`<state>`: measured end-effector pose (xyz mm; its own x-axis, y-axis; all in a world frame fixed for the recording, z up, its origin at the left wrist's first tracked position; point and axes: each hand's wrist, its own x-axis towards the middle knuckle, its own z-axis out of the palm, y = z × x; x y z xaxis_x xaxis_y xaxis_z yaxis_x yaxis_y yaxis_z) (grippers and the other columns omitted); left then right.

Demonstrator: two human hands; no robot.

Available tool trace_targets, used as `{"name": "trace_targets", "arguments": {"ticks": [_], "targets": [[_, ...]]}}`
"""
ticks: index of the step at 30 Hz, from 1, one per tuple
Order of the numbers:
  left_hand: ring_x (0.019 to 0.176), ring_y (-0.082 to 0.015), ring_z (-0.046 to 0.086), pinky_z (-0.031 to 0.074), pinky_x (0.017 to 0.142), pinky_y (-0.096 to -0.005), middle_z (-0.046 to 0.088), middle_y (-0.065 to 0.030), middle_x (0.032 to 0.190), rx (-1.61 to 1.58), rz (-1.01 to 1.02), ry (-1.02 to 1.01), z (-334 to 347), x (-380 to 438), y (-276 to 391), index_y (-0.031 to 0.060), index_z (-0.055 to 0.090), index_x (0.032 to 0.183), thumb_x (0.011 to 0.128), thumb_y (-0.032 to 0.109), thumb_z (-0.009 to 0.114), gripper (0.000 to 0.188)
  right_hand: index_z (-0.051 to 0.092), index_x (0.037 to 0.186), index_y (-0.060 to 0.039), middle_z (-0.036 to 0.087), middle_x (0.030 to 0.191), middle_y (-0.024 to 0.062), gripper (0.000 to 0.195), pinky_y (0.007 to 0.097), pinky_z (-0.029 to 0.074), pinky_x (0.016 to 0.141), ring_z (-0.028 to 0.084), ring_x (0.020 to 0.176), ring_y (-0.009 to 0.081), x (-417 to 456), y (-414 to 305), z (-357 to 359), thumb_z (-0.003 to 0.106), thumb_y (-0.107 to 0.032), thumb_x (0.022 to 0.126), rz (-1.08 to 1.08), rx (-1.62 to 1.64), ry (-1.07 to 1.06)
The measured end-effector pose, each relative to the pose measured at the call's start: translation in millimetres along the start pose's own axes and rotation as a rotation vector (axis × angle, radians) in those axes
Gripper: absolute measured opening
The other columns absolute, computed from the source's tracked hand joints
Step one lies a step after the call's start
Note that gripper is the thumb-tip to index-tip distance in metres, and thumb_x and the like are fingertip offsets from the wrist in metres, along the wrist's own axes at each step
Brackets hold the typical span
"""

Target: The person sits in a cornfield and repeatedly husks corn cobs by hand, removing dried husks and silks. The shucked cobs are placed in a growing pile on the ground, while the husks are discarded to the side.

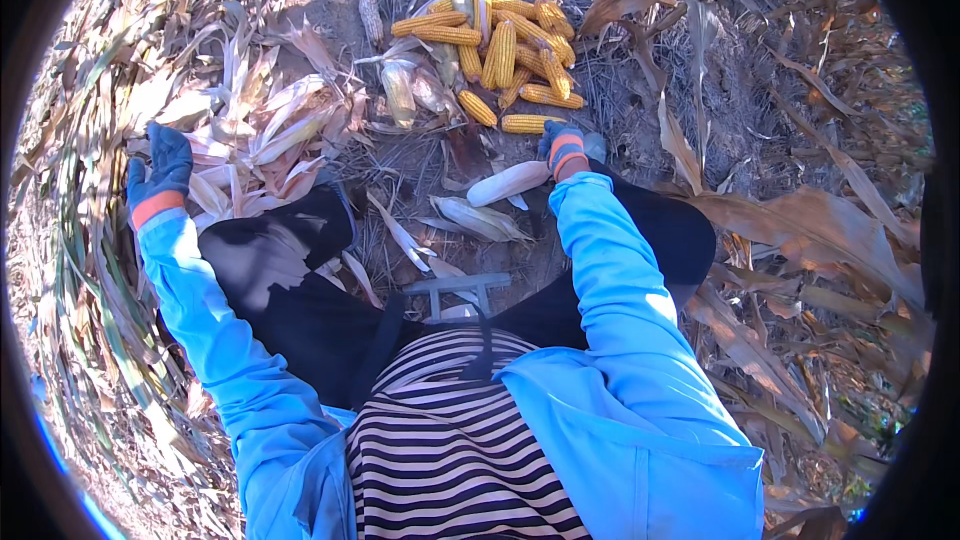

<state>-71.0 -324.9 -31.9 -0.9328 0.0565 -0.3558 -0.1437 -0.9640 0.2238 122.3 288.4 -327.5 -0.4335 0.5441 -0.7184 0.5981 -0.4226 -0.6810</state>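
My left hand (161, 165), in a blue-grey glove with an orange cuff, is held out at the left with its fingers apart and nothing in it. Beneath and beside it lies a heap of dry corn husks (255, 127). My right hand (562, 146), gloved alike, has curled fingers at the right end of a husked yellow corn ear (525, 124); whether it grips the ear cannot be told. A pale, husk-covered ear (506, 184) lies just left of my right wrist. Below it is another ear in loose husk (480, 217).
Beyond my right hand, several bare yellow ears (502, 52) form a pile on the soil. Partly husked ears (399, 94) and a pale cob (370, 19) lie at its left. Dry corn leaves (810, 232) spread along the right, and stalks (97, 277) along the left.
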Motion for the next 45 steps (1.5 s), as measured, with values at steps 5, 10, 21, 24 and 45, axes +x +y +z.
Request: {"name": "trace_targets", "arguments": {"ticks": [5, 10, 21, 24, 45], "targets": [[0.111, -0.0343, 0.046, 0.031, 0.097, -0.0502, 0.046, -0.0197, 0.125, 0.174, -0.007, 0.094, 27, -4, -69, -0.0039, 0.041, 0.125, 0.085, 0.02, 0.041, 0.047, 0.057, 0.1, -0.0057, 0.06, 0.087, 0.0134, 0.033, 0.037, 0.045, 0.063, 0.055, 0.069, 0.0276, 34, 83, -10, 0.056, -0.034, 0.083, 0.098, -0.367, 0.013], [0.107, -0.0355, 0.048, 0.035, 0.091, -0.0511, 0.044, -0.0204, 0.128, 0.163, 0.113, -0.102, 28, 4, -25, -0.0062, 0.04, 0.122, 0.085, 0.02, 0.041, 0.045, 0.055, 0.11, -0.0037, 0.059, 0.106, 0.0152, 0.043, 0.0337, 0.044, 0.078, 0.057, 0.09, 0.0301, 56, 153, -1, 0.054, -0.038, 0.083, 0.256, -0.366, 0.004], [0.109, -0.038, 0.047, 0.038, 0.083, -0.0545, 0.044, -0.0236, 0.126, 0.378, 0.342, -0.22, 51, -7, -54, 0.0032, 0.054, 0.112, 0.087, 0.053, 0.028, 0.061, 0.05, 0.113, -0.0009, 0.054, 0.115, 0.0163, 0.056, 0.0337, 0.04, 0.088, 0.051, 0.104, 0.0274, 70, 179, 21, 0.07, -0.032, 0.071, 0.423, -0.277, 0.253], [0.107, -0.0388, 0.048, 0.038, 0.084, -0.0542, 0.047, -0.0243, 0.123, 0.366, 0.259, -0.199, 44, 4, -42, -0.0039, 0.056, 0.105, 0.087, 0.041, 0.041, 0.051, 0.049, 0.114, -0.0008, 0.053, 0.115, 0.0167, 0.061, 0.0337, 0.041, 0.088, 0.052, 0.103, 0.0272, 64, 171, 25, 0.072, -0.031, 0.068, 0.467, -0.111, 0.325], [0.11, -0.0375, 0.047, 0.035, 0.093, -0.0544, 0.05, -0.0195, 0.12, 0.223, 0.11, -0.461, 74, -23, -97, 0.0034, 0.058, 0.099, 0.088, 0.035, 0.046, 0.035, 0.045, 0.109, -0.0022, 0.057, 0.099, 0.0096, 0.073, 0.0334, 0.049, 0.075, 0.057, 0.087, 0.0202, -38, 27, 93, 0.084, -0.015, 0.05, -0.536, -0.108, -0.252]]}}
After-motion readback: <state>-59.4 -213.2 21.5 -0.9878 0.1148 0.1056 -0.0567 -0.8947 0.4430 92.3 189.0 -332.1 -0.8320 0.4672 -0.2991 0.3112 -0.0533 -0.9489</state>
